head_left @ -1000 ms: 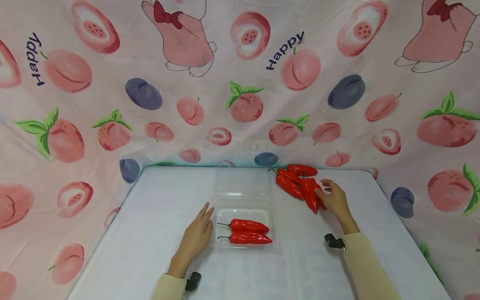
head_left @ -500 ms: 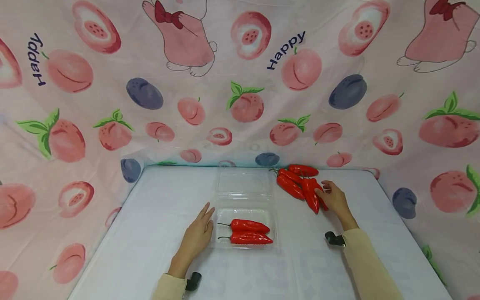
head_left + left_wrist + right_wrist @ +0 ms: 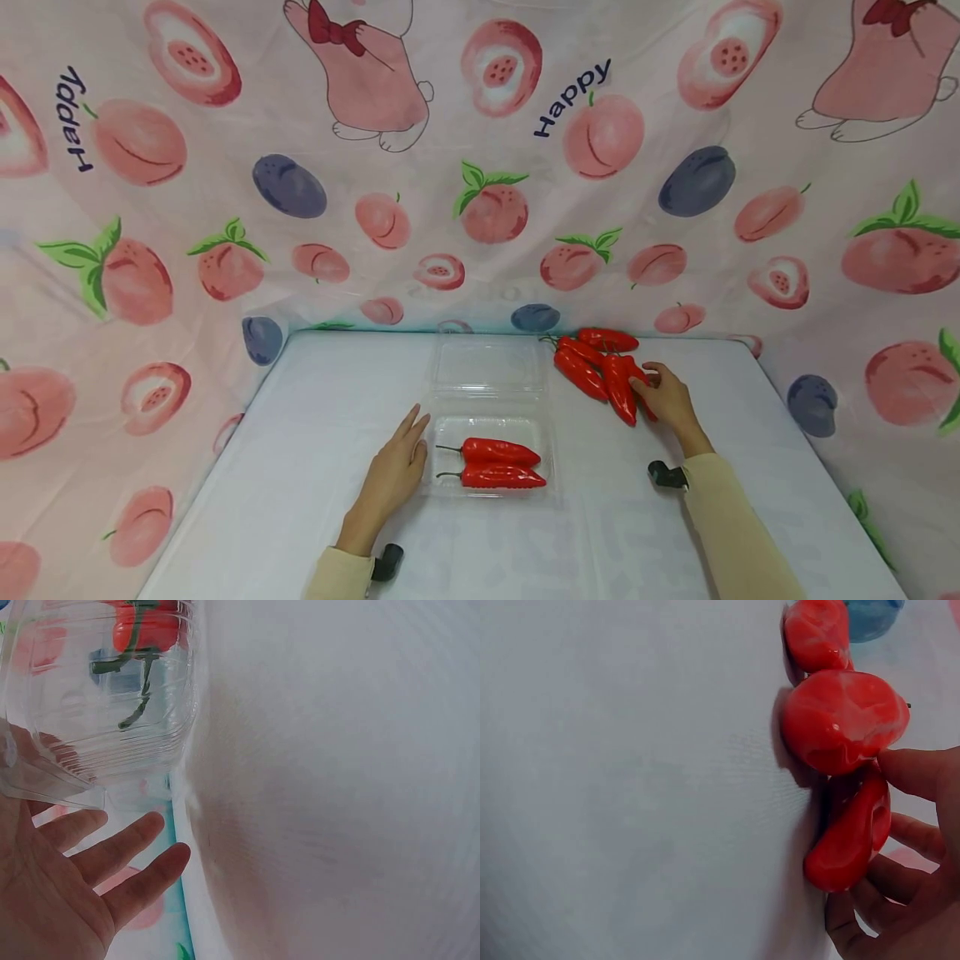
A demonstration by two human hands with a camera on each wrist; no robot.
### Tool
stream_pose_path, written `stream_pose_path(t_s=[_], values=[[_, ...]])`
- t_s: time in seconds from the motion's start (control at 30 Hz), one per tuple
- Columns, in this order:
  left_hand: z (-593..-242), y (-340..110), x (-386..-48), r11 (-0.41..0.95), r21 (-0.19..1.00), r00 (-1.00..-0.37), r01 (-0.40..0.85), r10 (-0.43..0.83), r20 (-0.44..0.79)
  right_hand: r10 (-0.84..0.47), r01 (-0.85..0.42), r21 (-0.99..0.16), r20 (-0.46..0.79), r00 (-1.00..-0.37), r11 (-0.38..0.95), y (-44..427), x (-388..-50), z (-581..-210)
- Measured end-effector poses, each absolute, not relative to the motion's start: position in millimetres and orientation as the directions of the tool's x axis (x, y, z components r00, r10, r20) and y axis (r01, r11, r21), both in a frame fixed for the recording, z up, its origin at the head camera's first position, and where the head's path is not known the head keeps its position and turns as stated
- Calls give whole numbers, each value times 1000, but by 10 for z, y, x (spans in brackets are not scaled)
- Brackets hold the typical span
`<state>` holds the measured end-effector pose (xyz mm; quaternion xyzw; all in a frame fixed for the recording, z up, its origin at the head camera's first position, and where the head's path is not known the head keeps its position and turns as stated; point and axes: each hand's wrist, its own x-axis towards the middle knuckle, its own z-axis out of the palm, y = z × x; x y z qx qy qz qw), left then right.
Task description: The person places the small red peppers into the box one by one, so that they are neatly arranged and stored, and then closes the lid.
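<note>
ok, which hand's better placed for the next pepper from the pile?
Right, likely: the right hand curls around the rightmost loose pepper; the left hand is by the clear container, farther from the pile.

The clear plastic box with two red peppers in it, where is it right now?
In the head view, the clear plastic box lies open on the white table, just right of the left hand and left of the pile of red peppers.
</note>
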<state>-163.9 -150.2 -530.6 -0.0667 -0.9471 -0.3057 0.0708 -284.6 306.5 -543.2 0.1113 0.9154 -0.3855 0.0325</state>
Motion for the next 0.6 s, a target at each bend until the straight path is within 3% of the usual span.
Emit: stream_pose_path(t_s=[0.6], values=[[-5315,-1509,-1647,807,564,-979,177,86,185,238,226,-681,-78,-968,697,3059,-2794,-5438]])
